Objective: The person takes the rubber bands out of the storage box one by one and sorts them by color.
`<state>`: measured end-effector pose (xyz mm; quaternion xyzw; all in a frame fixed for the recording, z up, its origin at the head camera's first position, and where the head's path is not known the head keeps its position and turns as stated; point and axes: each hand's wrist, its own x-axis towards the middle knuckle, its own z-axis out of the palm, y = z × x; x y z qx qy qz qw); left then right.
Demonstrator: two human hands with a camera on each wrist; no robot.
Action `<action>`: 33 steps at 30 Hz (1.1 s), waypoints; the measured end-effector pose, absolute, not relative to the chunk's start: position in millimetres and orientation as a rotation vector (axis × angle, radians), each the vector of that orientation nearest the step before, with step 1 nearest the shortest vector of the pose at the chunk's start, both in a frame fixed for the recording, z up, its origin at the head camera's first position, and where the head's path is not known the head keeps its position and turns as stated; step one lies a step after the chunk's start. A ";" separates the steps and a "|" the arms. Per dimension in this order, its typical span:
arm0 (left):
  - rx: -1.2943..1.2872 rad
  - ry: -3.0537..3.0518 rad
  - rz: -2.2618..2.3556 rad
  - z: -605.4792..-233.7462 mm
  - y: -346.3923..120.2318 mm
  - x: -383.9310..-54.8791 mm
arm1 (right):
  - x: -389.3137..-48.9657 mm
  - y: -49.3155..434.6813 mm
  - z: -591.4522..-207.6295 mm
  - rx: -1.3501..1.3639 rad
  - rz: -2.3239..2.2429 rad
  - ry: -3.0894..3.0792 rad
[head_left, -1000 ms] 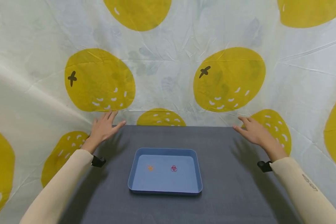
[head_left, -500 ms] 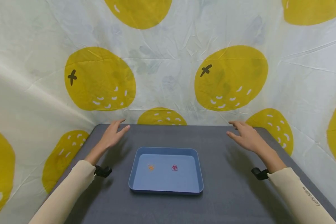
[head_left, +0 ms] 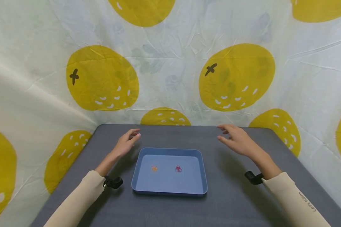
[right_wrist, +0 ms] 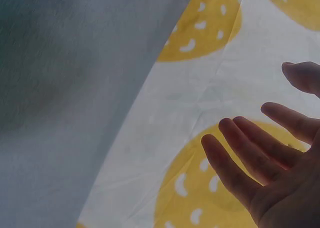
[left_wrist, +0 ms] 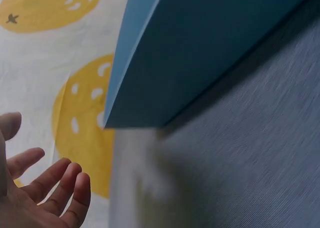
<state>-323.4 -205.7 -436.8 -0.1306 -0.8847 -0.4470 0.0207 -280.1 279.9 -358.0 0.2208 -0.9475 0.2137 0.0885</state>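
Observation:
A shallow blue tray (head_left: 170,188) stands on the dark grey table, its near wall also filling the top of the left wrist view. Inside it lie two small bunches of thin loops, like rubber bands: orange loops (head_left: 154,168) on the left and red loops (head_left: 178,169) on the right. My left hand (head_left: 126,143) hovers by the tray's back left corner, fingers loosely bent and holding nothing. Over the table to the right of the tray is my right hand (head_left: 237,140), with relaxed fingers apart and nothing in them.
The grey tabletop (head_left: 170,211) surrounds the tray. A white cloth (head_left: 170,85) printed with big yellow fruit hangs behind the table and along both sides. Dark wrist cameras (head_left: 113,182) sit below each hand.
Both hands have moved inward toward the tray, the left one rightward and the right one leftward, each coming lower. The tray and the loops in it stay in place.

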 end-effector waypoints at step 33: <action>-0.595 -2.808 -1.259 -481.8 -187.2 -315.4 | -276.0 184.8 -379.0 0.952 0.780 -2.870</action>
